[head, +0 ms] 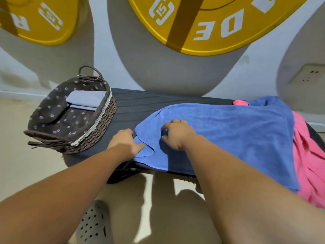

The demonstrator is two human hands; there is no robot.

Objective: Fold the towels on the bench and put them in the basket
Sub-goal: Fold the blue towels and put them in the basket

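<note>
A blue towel [228,131] lies spread across the dark bench [140,103]. My left hand [125,140] pinches the towel's left corner near the bench's front edge. My right hand [176,133] sits on the towel just right of that corner, fingers curled into the cloth. A pink towel [309,159] lies under the blue one at the right and hangs over the bench front. The wicker basket [98,127] stands on the bench's left end, with a folded grey towel [86,100] inside it.
Yellow weight plates [202,23] lean against the white wall behind the bench. A wall socket [309,74] is at the far right. Beige floor lies below, with my grey perforated shoe [93,224] near the bench front.
</note>
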